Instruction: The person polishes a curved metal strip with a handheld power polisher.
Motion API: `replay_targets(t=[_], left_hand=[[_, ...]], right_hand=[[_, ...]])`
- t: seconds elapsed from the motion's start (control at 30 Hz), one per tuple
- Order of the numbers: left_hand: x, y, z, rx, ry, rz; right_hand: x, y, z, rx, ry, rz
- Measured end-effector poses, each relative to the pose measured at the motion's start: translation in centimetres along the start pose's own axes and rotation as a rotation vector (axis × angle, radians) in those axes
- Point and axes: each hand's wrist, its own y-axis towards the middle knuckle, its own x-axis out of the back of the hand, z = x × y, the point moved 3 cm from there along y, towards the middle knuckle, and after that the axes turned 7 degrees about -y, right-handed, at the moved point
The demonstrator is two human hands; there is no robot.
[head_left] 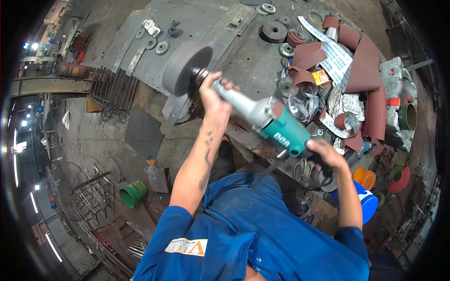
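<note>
A teal and grey straight grinder (276, 122) slants across the view in both my hands. Around its grey neck, close behind the wheel, my left hand (216, 93) is wrapped. My right hand (326, 155) is closed on the dark rear handle, partly hiding it. At the far end sits a broad brown-grey grinding wheel (180, 70), its surface smeared by motion or blur. A flat metal strip (176, 111) shows just below the wheel; whether they touch I cannot tell. The grinder is held over the near edge of a grey metal worktable (234, 49).
Loose wheels and rings (162, 48) lie on the table's left. Its right side is heaped with red-brown sanding sheets (363, 65) and a thick black disc (273, 32). Scissors (303, 169) lie beside my right hand, near a blue bucket (368, 206). A green bucket (134, 194) stands on the floor.
</note>
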Motion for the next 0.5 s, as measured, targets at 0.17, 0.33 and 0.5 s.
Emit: replay_targets(t=[0.17,0.33,0.5], left_hand=[[0.3,0.1,0.1,0.025,-0.005,0.018],[6.7,-5.6,-3.3,-0.046,0.032,-0.086],[8.9,-8.4,-5.0,-0.053,0.034,-0.159]], right_hand=[[-0.1,-0.2,0.6,0.011,0.039,0.066],[-5.4,-1.3,-2.2,-0.085,-0.051,0.149],[-7.5,-1.2,-2.8,-0.127,-0.018,0.314]])
